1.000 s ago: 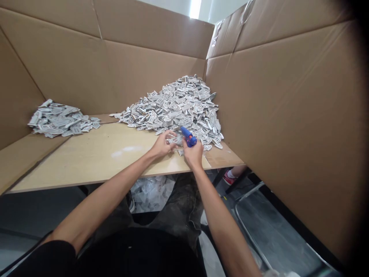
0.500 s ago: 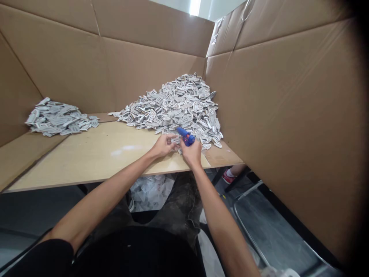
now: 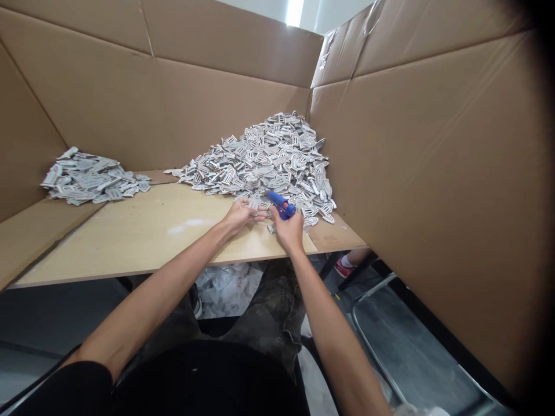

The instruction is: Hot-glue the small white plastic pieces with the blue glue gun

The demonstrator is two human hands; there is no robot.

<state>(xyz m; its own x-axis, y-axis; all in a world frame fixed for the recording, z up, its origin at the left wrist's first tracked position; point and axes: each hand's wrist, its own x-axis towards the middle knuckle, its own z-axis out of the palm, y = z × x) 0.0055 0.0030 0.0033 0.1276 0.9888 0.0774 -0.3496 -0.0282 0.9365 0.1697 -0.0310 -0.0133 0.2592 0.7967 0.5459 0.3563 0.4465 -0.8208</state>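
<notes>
My left hand [image 3: 241,216] holds a small flat grey-white slotted piece [image 3: 255,201] between thumb and fingers, tilted upward in front of the large pile. Just right of it, my right hand [image 3: 289,230] is closed around a blue tool [image 3: 281,204] with a red-orange part on its side. The tool's dark narrow end points up and left, and its exact kind does not show. The left fingertips lie close to the right thumb; whether they touch cannot be made out. Behind both hands rises a big pile of similar pieces [image 3: 264,156].
A smaller pile of such pieces [image 3: 82,178] lies at the left on the pale board [image 3: 143,231]. Tall cardboard walls [image 3: 225,86] enclose the back and sides. Clear plastic bags [image 3: 228,289] sit below the board. At right, a person's red shoe [image 3: 343,266] shows beneath.
My left hand has drawn slightly left, away from the tool, and the piece in it has turned more upright. My right hand stays almost in place with the blue tool.
</notes>
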